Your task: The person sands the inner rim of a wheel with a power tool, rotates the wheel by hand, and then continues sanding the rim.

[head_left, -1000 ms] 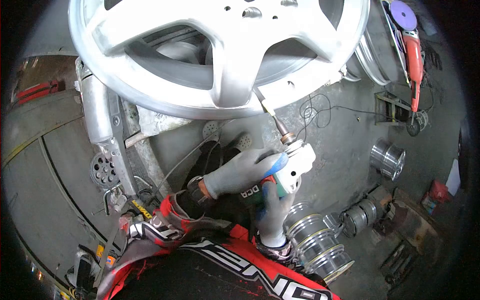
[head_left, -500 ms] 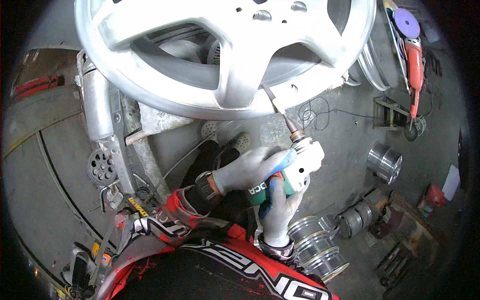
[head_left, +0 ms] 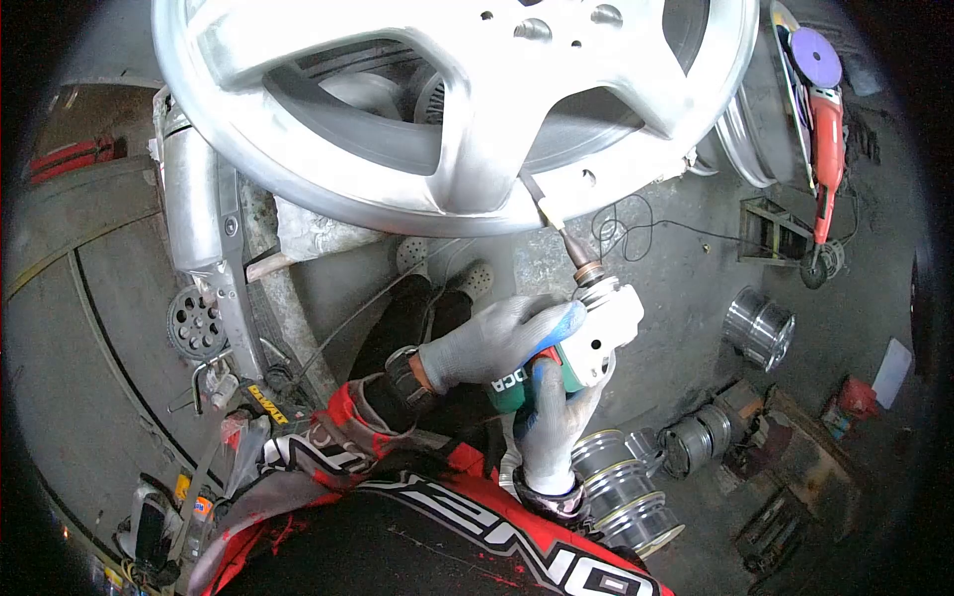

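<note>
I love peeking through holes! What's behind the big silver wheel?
Through gaps in the big silver wheel, I see a rounded pale shape and a dark slotted thing; I can't tell what they are. Its spokes and rim cover the rest.

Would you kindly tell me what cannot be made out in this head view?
Alloy wheel: head view, far rim cut off by the top edge.
DCA angle grinder: head view, handle partly hidden by the left hand's grip and right hand's grip.
Tool bit: head view, tip too small to tell whether it touches the wheel.
</note>
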A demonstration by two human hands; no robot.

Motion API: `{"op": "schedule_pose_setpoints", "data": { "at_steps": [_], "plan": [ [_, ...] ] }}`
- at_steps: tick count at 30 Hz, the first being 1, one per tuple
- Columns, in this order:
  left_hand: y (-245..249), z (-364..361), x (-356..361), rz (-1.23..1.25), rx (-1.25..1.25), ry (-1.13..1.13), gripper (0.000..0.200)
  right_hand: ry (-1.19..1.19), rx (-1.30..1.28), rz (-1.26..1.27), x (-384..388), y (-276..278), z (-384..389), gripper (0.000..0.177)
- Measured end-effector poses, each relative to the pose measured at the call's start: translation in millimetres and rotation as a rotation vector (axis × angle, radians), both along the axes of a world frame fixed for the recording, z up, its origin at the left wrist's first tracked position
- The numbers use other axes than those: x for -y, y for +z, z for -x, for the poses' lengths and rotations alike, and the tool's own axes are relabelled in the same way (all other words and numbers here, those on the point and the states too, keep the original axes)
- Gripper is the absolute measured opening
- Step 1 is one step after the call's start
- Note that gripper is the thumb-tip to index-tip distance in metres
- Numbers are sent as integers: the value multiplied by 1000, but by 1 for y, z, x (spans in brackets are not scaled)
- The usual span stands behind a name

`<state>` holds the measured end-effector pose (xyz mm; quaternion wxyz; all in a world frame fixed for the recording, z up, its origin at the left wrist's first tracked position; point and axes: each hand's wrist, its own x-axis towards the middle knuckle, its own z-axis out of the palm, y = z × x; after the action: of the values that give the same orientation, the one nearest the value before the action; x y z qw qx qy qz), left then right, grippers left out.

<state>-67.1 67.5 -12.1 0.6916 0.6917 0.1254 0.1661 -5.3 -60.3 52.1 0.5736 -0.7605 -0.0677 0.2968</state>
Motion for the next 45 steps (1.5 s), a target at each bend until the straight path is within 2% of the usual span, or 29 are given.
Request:
{"op": "schedule_pose_setpoints", "data": {
  "at_steps": [3,4,6,7,9,10,12,13,15,17,19,20,22,23,25,26,27,29,30,34,36,37,39,40,42,43,45],
  "plan": [
    [-18,-3,11,-139,5,30,35,-45,-31,-12,0,-2,-1,82],
    [-4,-6,3,-138,5,29,35,-47,-31,-11,2,-4,0,82],
    [23,-8,-13,709,-184,-103,35,9,1,-19,7,-6,1,82],
    [20,-9,-12,709,-185,-104,35,7,0,-19,7,-6,0,82],
    [7,-10,-8,442,-115,-104,36,12,14,26,6,-6,-4,82],
    [1,-12,-5,442,-115,-106,36,9,14,26,6,-7,-7,82],
    [-9,-21,-1,171,-30,-65,37,7,48,-22,4,-10,-17,80],
    [-14,-25,0,172,-28,-66,37,6,50,-22,2,-10,-20,80],
    [-17,-36,-3,-259,113,-2,40,-65,47,-50,-3,-11,-27,78],
    [-14,-42,-8,-268,135,4,44,-62,48,-62,-5,-11,-31,78],
    [16,-43,-25,363,-30,-157,46,-74,45,-78,-8,-10,-32,79],
    [10,-41,-22,364,-31,-157,46,-74,44,-78,-7,-11,-30,79],
    [-6,-31,-11,134,35,-97,44,-36,83,-14,-2,-13,-22,81],
    [-10,-23,-7,132,33,-95,44,-34,80,-16,-1,-14,-17,81],
    [3,-13,-11,-140,-5,-61,41,-15,54,30,4,-13,-8,82],
    [21,-11,-17,416,-205,-123,38,29,78,51,8,-14,-6,82],
    [18,-10,-14,415,-204,-123,38,29,79,50,9,-13,-3,82],
    [8,-7,-5,572,-185,-119,41,-2,23,4,8,-12,2,81],
    [6,-5,-2,392,-110,-83,44,1,-23,-11,8,-9,1,81],
    [-3,-12,-1,252,-139,-102,41,-62,-36,30,5,-9,-5,82],
    [-6,-12,-2,-305,47,-24,39,-118,-55,-60,5,-12,-5,80],
    [-7,-10,-2,-306,46,-23,39,-117,-56,-61,6,-12,-5,80],
    [-1,-9,-6,-63,12,-82,38,23,77,64,8,-10,-3,80],
    [6,-9,-8,-65,11,-85,38,20,76,62,7,-9,-3,80],
    [22,-9,-14,341,-124,-95,38,26,47,35,3,-5,-4,79],
    [12,-10,-9,340,-124,-97,38,24,46,35,1,-6,-4,79],
    [-19,-13,5,-147,68,-40,39,-20,122,16,-1,-6,-5,65]
  ]
}}
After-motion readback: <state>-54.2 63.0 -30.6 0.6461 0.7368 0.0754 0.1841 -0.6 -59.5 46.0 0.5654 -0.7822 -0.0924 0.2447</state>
